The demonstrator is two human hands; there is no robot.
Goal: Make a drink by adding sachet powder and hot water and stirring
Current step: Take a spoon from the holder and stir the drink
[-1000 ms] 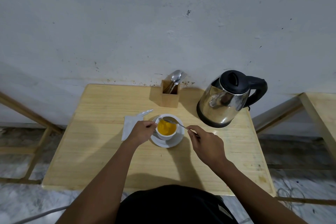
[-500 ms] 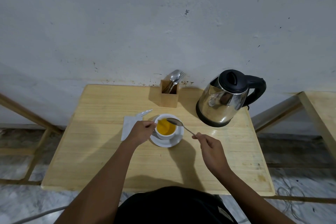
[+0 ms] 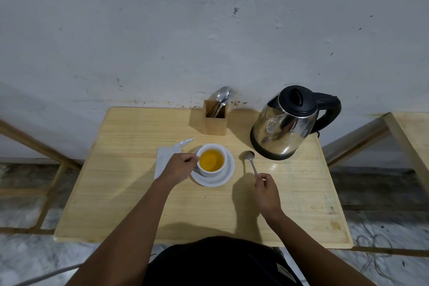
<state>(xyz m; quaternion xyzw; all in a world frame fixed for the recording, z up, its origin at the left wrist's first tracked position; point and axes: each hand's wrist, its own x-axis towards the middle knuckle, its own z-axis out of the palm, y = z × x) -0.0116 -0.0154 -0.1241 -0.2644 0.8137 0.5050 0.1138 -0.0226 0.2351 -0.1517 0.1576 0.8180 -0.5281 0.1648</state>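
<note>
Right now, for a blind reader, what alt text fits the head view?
A person's left hand grips a white ceramic cup of orange drink on a white saucer, while the right hand holds a metal teaspoon beside it. A steel kettle and wooden cutlery box stand behind on the pale wooden table.

Cup [image 3: 211,160] on saucer [image 3: 228,170]; spoon [image 3: 249,160] right; kettle [image 3: 286,127] behind.

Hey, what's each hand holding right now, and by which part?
The right hand pinches the spoon by the end of its handle. The left hand grips the white cup at its left side, probably by its handle, hidden under the hand.
</note>
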